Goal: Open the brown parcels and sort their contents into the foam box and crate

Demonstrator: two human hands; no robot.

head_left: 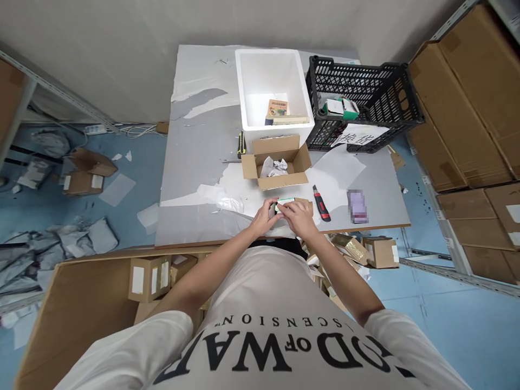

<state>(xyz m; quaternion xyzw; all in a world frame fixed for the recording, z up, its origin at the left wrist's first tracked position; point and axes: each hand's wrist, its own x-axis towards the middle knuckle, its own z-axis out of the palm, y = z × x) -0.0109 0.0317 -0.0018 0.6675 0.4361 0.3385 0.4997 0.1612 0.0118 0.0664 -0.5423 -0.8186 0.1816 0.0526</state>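
At the table's front edge, my left hand point(263, 218) and my right hand point(299, 219) close around a small box point(286, 201) with a white and green face. My fingers hide much of it; a brown cardboard part shows by my right fingers. Just beyond, an open cardboard box point(283, 180) holds crumpled white paper point(277, 167). To the right of my right hand lies a red and black utility knife point(321, 203). Farther right is a purple item point(357, 206), blurred out.
A white foam box point(307, 103) with books stands at the back, with a black plastic crate point(410, 103) to its right. A yellow and black cutter point(241, 143) lies left of the foam box. Stacked cartons point(467, 108) line the right; a large carton point(89, 303) sits below left.
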